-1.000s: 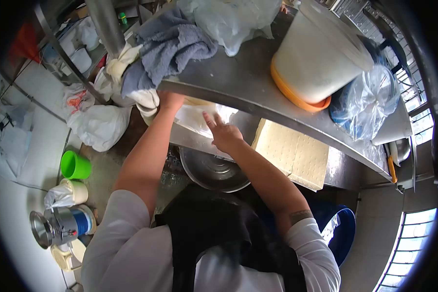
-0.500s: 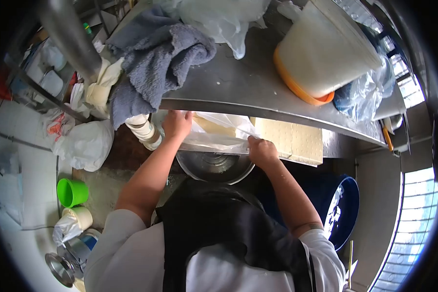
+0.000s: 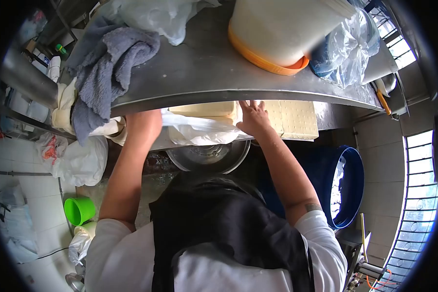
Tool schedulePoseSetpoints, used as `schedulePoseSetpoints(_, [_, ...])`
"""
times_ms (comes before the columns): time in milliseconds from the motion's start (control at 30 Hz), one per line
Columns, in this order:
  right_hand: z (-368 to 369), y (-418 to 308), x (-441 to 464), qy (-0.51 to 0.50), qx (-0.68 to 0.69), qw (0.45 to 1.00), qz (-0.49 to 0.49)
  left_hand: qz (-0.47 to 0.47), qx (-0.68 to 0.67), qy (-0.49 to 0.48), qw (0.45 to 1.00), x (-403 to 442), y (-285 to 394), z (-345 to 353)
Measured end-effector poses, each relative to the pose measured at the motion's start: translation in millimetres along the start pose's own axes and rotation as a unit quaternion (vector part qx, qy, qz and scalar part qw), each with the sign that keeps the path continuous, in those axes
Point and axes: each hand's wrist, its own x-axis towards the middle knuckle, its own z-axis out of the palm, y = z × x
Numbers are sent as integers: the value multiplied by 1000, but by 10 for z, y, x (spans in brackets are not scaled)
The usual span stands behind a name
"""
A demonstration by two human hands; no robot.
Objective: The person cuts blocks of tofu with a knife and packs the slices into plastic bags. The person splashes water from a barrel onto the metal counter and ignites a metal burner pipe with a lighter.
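I monitor the right hand (image 3: 254,119), fingers splayed beside wrinkled, translucent white plastic film (image 3: 199,132) under a smooth pale-yellow block (image 3: 204,109); the left hand's (image 3: 145,127) grip I cannot tell.

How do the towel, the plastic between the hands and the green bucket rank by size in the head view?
1. Towel
2. Plastic
3. Green bucket
Apparent size only: the bucket looks farther from the camera.

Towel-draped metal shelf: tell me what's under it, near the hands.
White plastic, a pale yellow block and a dimpled slab show beneath the metal shelf; it hides whatever lies farther back.
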Motion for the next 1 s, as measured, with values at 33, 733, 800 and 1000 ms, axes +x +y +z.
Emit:
schedulePoseSetpoints(33, [-55, 25, 7, -17, -2, 1000, -11, 0, 2, -1, 1000, -15, 149, 4])
schedulePoseSetpoints(733, [287, 1904, -878, 316, 532, 786, -2, -56, -520, -395, 756, -449, 1489, 36])
schedulePoseSetpoints(800, [951, 2047, -992, 149, 674, 697, 193, 10, -519, -500, 694, -605, 1874, 250])
schedulePoseSetpoints(1000, [1517, 2107, -524, 87, 820, 376, 421, 64, -448, -424, 784, -719, 2565, 1522])
